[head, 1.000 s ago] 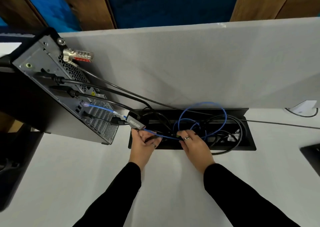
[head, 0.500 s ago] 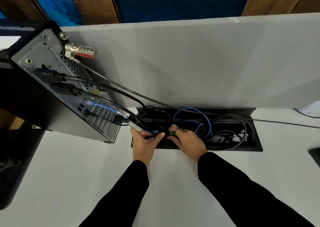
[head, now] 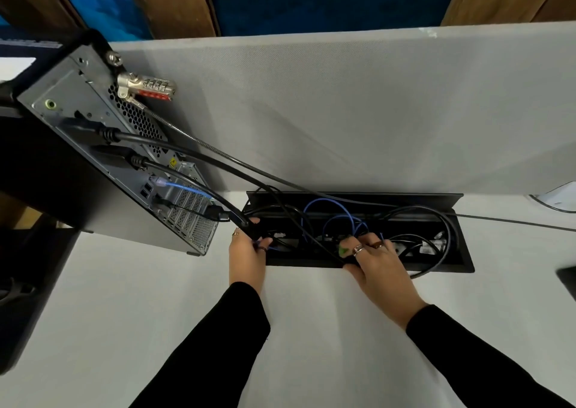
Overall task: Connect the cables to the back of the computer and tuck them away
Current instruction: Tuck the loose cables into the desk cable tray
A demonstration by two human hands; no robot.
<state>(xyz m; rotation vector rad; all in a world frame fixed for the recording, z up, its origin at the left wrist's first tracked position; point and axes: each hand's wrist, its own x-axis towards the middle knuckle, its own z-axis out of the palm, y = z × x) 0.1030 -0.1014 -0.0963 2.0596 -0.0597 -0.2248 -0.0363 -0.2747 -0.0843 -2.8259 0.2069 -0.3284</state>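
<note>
At frame centre, our left hand (head: 246,259) grips black cables (head: 249,225) at the tray (head: 461,248). Our right hand (head: 378,267) presses spread fingers (head: 358,248) onto the blue cable (head: 339,220) inside.

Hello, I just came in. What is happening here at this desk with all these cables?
A person is tucking cables into the open cable tray set in the desk. The left hand grips black cables at the tray's left end, where they come from the back of the computer. The right hand reaches into the tray beside the coiled blue cable. Several cables are already plugged into the computer. One black loop hangs over the tray's front edge.
</note>
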